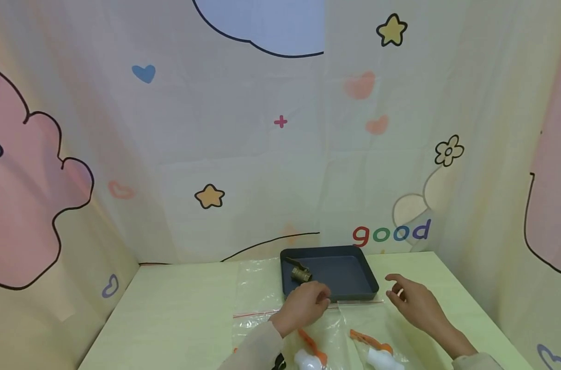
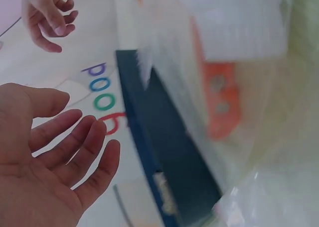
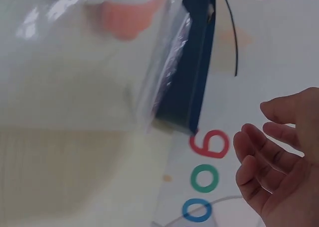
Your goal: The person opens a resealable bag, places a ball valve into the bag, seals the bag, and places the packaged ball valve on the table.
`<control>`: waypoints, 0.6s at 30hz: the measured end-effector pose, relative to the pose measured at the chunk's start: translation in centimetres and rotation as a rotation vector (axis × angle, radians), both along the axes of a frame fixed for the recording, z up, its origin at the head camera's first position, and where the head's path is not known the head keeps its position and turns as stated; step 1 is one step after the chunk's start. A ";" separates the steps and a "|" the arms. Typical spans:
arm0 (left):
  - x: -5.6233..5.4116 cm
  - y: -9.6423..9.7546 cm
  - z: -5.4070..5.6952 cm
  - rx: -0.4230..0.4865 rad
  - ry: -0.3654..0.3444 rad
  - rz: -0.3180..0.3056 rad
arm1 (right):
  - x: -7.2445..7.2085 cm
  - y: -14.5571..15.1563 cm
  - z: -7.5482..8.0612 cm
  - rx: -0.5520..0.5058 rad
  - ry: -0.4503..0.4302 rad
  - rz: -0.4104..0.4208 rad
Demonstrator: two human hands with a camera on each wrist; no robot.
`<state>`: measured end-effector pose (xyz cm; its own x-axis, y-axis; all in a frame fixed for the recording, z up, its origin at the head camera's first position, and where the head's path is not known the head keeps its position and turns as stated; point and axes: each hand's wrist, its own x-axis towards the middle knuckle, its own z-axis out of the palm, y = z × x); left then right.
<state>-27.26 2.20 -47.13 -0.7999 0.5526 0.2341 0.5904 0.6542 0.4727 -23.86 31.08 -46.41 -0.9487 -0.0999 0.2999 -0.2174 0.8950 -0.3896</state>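
My left hand hovers by the near left edge of a dark tray, its fingers loosely bent and holding nothing in the left wrist view. Off the tray's right side is my right hand, also holding nothing, fingers relaxed in the right wrist view. Inside the tray, at its left, lies a small olive-green ribbed cylinder with a dark strip-like part. Below the hands are clear zip bags. Within them show a white piece with an orange arm and a similar white and orange piece.
Another clear bag lies flat left of the tray. A small black object shows beside my left sleeve. The pale table meets a printed curtain behind the tray, with more curtain at both sides.
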 end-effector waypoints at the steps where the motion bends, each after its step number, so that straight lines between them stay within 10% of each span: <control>1: 0.1 -0.5 0.3 0.004 0.014 -0.002 | 0.2 -0.3 0.3 0.001 0.026 0.006; 10: 1.5 -5.8 3.6 -0.019 0.130 0.040 | 2.1 -3.8 3.6 0.009 0.317 0.089; 18: 2.2 -9.3 4.6 -0.037 0.213 0.080 | 3.3 -6.8 5.8 0.001 0.349 0.184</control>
